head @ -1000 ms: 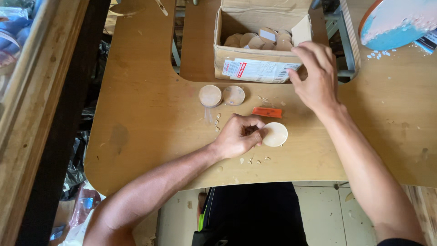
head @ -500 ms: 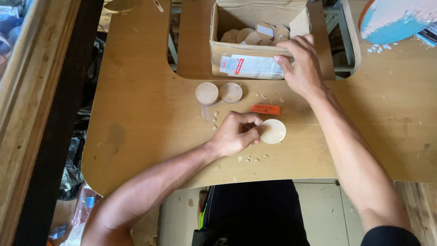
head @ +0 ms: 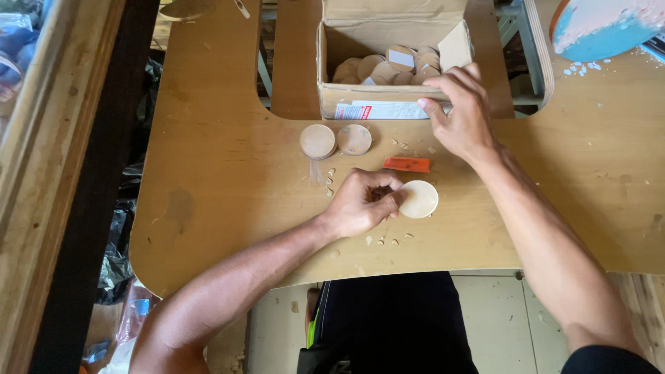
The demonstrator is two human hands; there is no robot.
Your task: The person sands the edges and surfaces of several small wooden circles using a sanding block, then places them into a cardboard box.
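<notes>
The left hand point(head: 360, 202) is curled, fingertips pinched on the near-left edge of a pale wooden disc point(head: 418, 199) that lies flat on the table point(head: 222, 173); whether the disc is lifted at all cannot be told. The right hand point(head: 460, 114) rests with its fingers closed over the front wall of the cardboard box point(head: 332, 97), gripping the rim beside a white label.

Judging by how things lie, the work is at an early stage: one disc is under the fingers, two more discs sit out on the table, and most are in the box. What is being done to the pinched disc is hidden by the fingers (the small crumbs scattered about suggest trimming or scraping, but that is a guess).

Counted:
- One disc in the left-hand pinch.
- Two browner discs point(head: 318, 140), side by side and touching, beyond and to the left of that pinch, just in front of the box.
- Roughly eight discs heaped in the box point(head: 388, 68); they overlap, so the count is unsure.
- One small orange tool point(head: 407, 164), lying between the pinched disc and the box, just beyond the left fingers and near the right wrist.
- One box, flaps open.
- Loose chips point(head: 388, 241) on both sides of the left hand, too many to count.
</notes>
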